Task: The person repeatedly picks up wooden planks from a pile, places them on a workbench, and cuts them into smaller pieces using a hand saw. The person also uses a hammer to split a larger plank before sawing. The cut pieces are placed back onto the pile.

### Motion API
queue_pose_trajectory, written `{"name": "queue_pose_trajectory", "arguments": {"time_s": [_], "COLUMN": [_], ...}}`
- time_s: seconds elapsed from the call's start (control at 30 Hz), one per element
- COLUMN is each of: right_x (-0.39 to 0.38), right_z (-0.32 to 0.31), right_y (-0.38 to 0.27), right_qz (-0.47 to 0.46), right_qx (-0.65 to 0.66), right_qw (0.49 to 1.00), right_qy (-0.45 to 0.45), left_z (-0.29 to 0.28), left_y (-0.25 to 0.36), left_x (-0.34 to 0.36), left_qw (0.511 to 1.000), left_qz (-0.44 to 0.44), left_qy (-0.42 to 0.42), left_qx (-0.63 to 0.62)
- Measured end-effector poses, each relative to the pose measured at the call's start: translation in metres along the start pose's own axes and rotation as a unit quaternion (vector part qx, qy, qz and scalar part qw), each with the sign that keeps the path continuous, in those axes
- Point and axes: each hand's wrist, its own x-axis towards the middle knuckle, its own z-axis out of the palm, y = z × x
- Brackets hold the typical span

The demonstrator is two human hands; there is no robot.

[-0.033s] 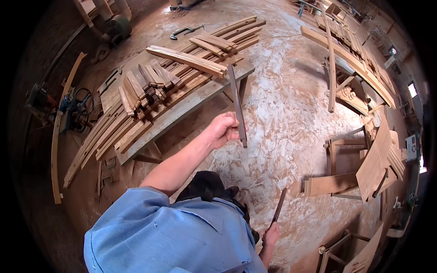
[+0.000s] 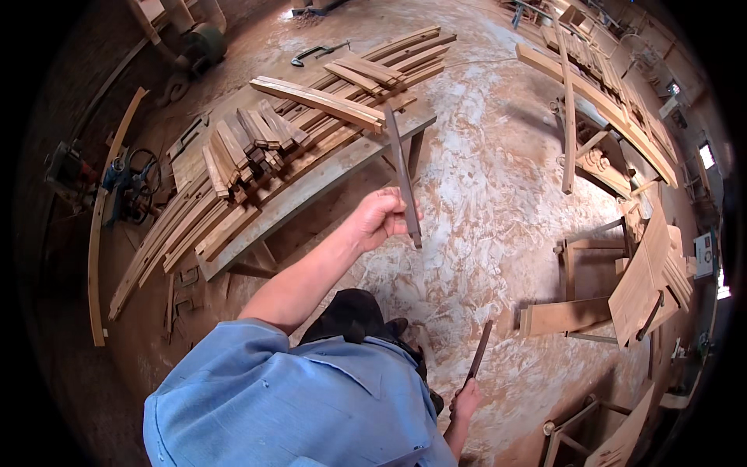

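My left hand (image 2: 380, 221) is closed around the lower part of a narrow dark wooden strip (image 2: 401, 165), held out ahead of me near the bench's right end. The strip stands nearly lengthwise away from me, its far end leaning a little left. Down by my right side, my right hand (image 2: 467, 398) grips another dark wooden strip (image 2: 482, 349), which points forward over the floor. Its rear end is hidden by the hand and my body. Left of my left hand, a workbench (image 2: 311, 196) carries long wooden strips (image 2: 175, 226) and a pile of short wooden pieces (image 2: 250, 140).
A G-clamp (image 2: 317, 54) lies beyond the stacked wood. To the right stand wooden frames (image 2: 572, 268) with a leaning panel (image 2: 640, 276) and long boards (image 2: 599, 101). At far left, a curved board (image 2: 97, 265) stands by a machine with a handwheel (image 2: 140, 175).
The strip in my left hand has shifted very slightly up and to the left. My right hand and its strip have hardly moved.
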Motion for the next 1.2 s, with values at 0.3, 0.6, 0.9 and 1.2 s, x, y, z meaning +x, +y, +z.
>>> {"name": "queue_pose_trajectory", "arguments": {"time_s": [0.3,0.6,0.9,1.2], "right_x": [0.045,0.034,0.04,0.044], "right_z": [0.012,0.078,0.121,0.144], "right_y": [-0.048,-0.118,-0.174,-0.201], "right_qz": [0.006,0.052,0.066,0.095], "right_qx": [-0.01,0.001,0.002,0.021], "right_qw": [1.0,0.999,0.998,0.995], "right_qy": [0.021,0.014,0.018,0.024], "left_z": [-0.009,-0.042,-0.065,-0.073], "left_y": [0.066,0.117,0.15,0.165], "left_x": [0.06,0.161,0.224,0.259], "left_qw": [0.971,0.95,0.964,0.964], "left_qz": [0.035,0.031,0.027,0.018], "left_qy": [-0.004,0.02,0.052,0.024], "left_qx": [-0.237,-0.309,-0.259,-0.264]}}
